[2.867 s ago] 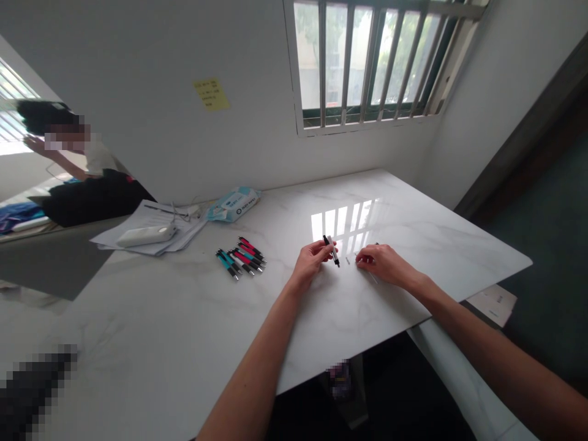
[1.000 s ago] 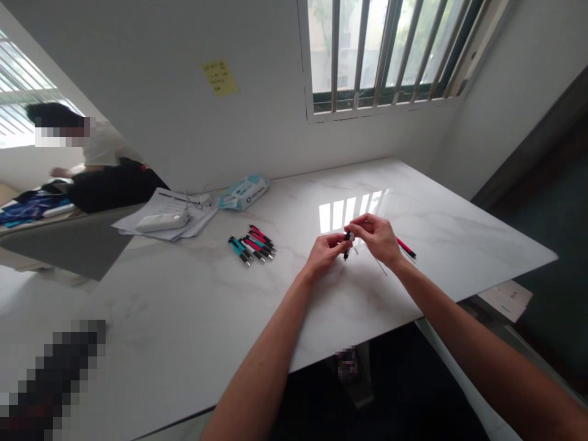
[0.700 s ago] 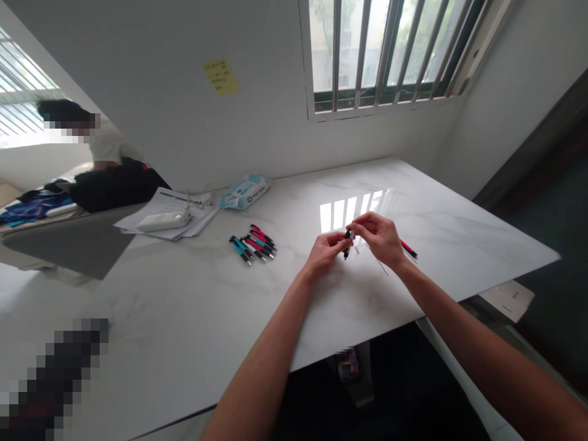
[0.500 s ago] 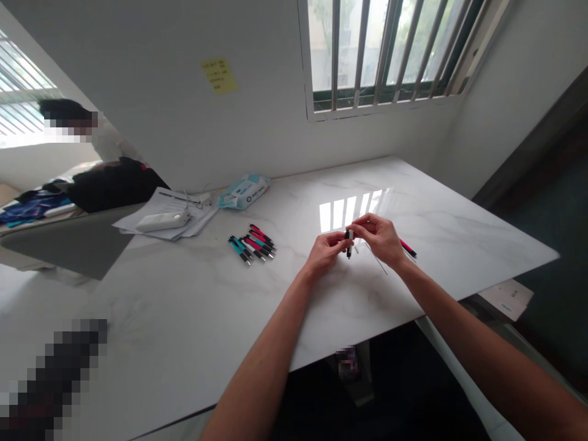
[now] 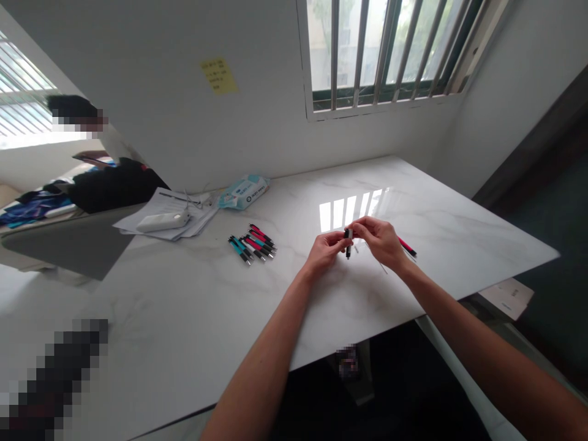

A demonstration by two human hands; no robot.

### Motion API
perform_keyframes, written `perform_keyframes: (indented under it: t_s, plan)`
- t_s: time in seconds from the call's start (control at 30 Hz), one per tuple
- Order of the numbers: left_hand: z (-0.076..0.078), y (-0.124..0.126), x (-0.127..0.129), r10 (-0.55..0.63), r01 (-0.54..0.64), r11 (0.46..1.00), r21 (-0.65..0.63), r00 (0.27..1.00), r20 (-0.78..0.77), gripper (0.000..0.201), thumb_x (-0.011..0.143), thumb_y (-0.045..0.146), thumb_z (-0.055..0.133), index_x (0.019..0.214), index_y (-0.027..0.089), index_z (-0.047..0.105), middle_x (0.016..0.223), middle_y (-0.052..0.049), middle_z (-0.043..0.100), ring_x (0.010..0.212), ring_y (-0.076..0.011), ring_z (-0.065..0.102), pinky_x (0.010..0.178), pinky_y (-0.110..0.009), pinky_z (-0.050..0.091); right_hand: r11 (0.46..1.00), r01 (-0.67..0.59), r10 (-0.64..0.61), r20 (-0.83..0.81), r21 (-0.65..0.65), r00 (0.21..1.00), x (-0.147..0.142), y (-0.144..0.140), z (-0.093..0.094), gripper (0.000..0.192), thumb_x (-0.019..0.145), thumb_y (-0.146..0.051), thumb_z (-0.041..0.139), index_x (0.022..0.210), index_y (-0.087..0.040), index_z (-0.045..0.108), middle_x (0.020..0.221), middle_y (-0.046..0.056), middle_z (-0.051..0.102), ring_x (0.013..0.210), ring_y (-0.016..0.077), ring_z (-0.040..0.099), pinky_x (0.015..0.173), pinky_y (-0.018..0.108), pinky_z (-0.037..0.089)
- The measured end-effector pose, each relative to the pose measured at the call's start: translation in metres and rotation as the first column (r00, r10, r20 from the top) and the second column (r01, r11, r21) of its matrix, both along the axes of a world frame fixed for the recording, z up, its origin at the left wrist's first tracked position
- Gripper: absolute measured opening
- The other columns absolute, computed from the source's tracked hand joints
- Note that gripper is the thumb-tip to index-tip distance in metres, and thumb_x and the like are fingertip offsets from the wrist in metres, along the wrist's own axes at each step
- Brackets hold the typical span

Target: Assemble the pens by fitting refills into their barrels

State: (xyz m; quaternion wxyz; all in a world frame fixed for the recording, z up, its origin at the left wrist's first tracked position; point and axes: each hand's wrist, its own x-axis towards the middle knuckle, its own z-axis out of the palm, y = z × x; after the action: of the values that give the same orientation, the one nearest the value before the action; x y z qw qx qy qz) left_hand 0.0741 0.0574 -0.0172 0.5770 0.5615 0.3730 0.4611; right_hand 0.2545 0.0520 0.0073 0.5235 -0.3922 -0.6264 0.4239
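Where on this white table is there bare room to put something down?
The near stretch of the table, between its front edge and the row of pens, is bare. So is the far right part below the window. It is crowded around the left hand and right hand holding a pen part, and by the papers and wipes pack.

A pack of wipes (image 5: 244, 191) lies on the white surface (image 5: 184, 306) near the wall. Left of the pack sits a stack of papers (image 5: 158, 211) with a white device (image 5: 163, 222) on top. Above the pack, a yellow note (image 5: 219, 76) sticks to the wall.
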Motion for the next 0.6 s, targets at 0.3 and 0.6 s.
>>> perform_keyframes:
  t_s: [0.3,0.6]
  plan:
    - [0.0,0.0,0.0,-0.009,0.009,1.0,-0.006,1.0,0.023,0.04,0.075,0.048,0.087,0.094,0.014,0.082,0.089,-0.008,0.077,0.077,-0.0153,0.061,0.075,-0.029,0.045,0.993,0.059,-0.078,0.203,0.099,0.976,0.011,-0.008,0.002,0.029,0.096,-0.047,0.065,0.103,-0.022,0.076,0.097,0.005,0.079,0.09,0.0222,0.076,0.086,0.039,0.064]
    - [-0.001,0.001,0.0,0.028,-0.027,0.998,-0.048,0.999,0.026,0.043,0.075,0.05,0.087,0.096,0.013,0.082,0.1,-0.012,0.077,0.084,-0.0177,0.065,0.079,-0.031,0.048,0.969,0.179,-0.246,0.709,0.17,0.66,0.058,-0.029,-0.017,0.011,0.089,-0.034,0.072,0.092,-0.024,0.075,0.083,0.002,0.077,0.075,0.0223,0.072,0.073,0.037,0.056]
